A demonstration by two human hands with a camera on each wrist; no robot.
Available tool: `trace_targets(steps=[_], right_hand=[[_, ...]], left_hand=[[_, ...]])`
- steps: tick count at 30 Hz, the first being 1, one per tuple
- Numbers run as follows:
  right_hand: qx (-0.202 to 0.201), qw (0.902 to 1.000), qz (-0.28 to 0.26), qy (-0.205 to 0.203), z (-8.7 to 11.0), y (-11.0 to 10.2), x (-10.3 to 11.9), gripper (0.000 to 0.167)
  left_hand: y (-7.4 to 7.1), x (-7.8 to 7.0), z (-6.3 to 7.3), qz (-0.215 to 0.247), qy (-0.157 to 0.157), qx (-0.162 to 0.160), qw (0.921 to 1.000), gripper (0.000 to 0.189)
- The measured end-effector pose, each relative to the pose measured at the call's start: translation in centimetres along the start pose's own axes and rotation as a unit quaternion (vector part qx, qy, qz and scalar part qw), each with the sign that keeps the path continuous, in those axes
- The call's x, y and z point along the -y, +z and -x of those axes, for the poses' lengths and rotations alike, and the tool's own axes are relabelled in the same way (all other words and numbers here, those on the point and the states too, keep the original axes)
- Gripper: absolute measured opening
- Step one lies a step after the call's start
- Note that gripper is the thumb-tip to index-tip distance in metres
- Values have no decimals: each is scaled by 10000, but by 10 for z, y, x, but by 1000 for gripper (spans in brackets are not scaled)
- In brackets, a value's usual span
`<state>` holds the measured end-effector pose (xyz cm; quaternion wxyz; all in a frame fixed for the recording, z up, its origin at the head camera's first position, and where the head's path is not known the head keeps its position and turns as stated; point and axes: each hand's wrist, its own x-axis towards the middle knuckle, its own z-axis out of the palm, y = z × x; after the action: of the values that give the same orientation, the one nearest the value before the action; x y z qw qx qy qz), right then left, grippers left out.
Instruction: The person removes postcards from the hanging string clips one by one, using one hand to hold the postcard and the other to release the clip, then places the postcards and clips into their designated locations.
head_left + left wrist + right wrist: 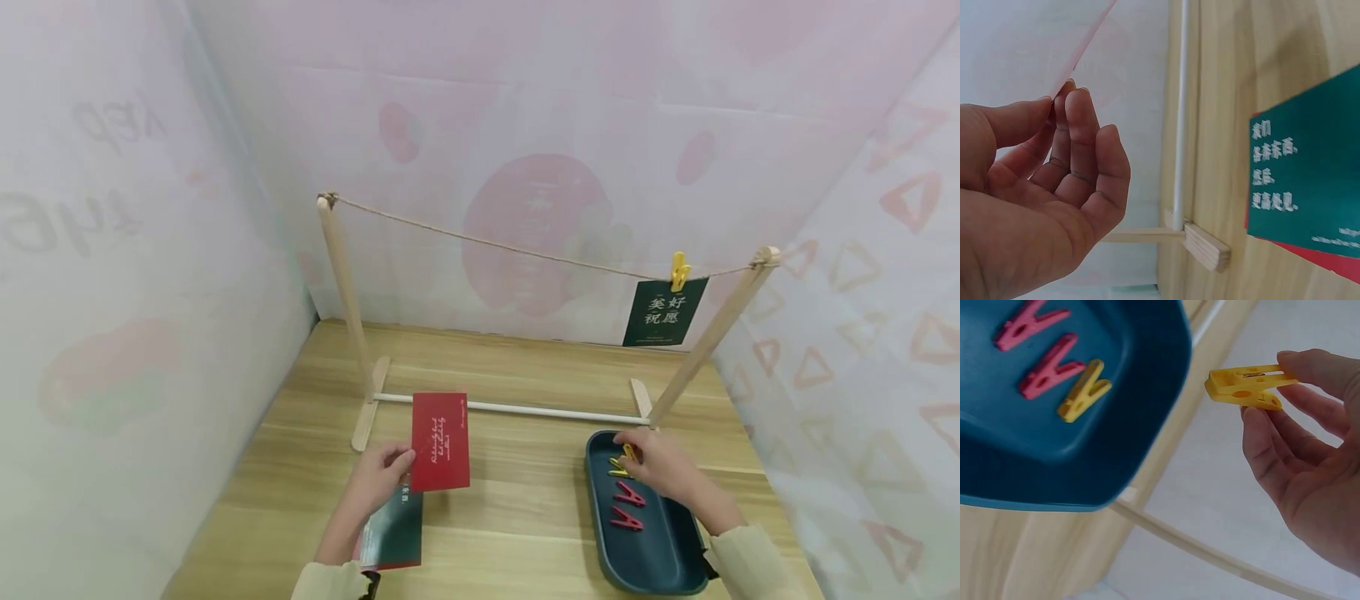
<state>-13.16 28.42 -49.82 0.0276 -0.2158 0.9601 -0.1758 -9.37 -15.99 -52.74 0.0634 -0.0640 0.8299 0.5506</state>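
Note:
A red card with white script is pinched by its left edge between the thumb and fingers of my left hand, raised over the table. Below that hand lies a small stack with a green card on top and red edges peeking out. My right hand is over the blue tray, pinching a yellow clothespin by its handle ends. In the tray lie another yellow clothespin and two red clothespins. A dark green card hangs from the string under a yellow clothespin.
A string runs between two wooden posts, the left post and the right post. A white rod joins their feet low on the wooden table. Pale printed cloth hangs behind and at both sides.

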Motion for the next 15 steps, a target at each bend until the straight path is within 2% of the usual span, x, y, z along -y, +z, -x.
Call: trace_targets(steps=[7, 11, 15], right_hand=[[531, 9968, -539, 252, 20, 31, -8, 24], [722, 9945, -695, 288, 27, 43, -8, 17], [923, 9924, -775, 264, 33, 52, -8, 17]], left_hand=[[-7, 28, 9, 144, -223, -15, 9996, 16], [-11, 37, 13, 86, -373, -6, 9993, 19], [-14, 43, 17, -71, -485, -56, 9988, 20]])
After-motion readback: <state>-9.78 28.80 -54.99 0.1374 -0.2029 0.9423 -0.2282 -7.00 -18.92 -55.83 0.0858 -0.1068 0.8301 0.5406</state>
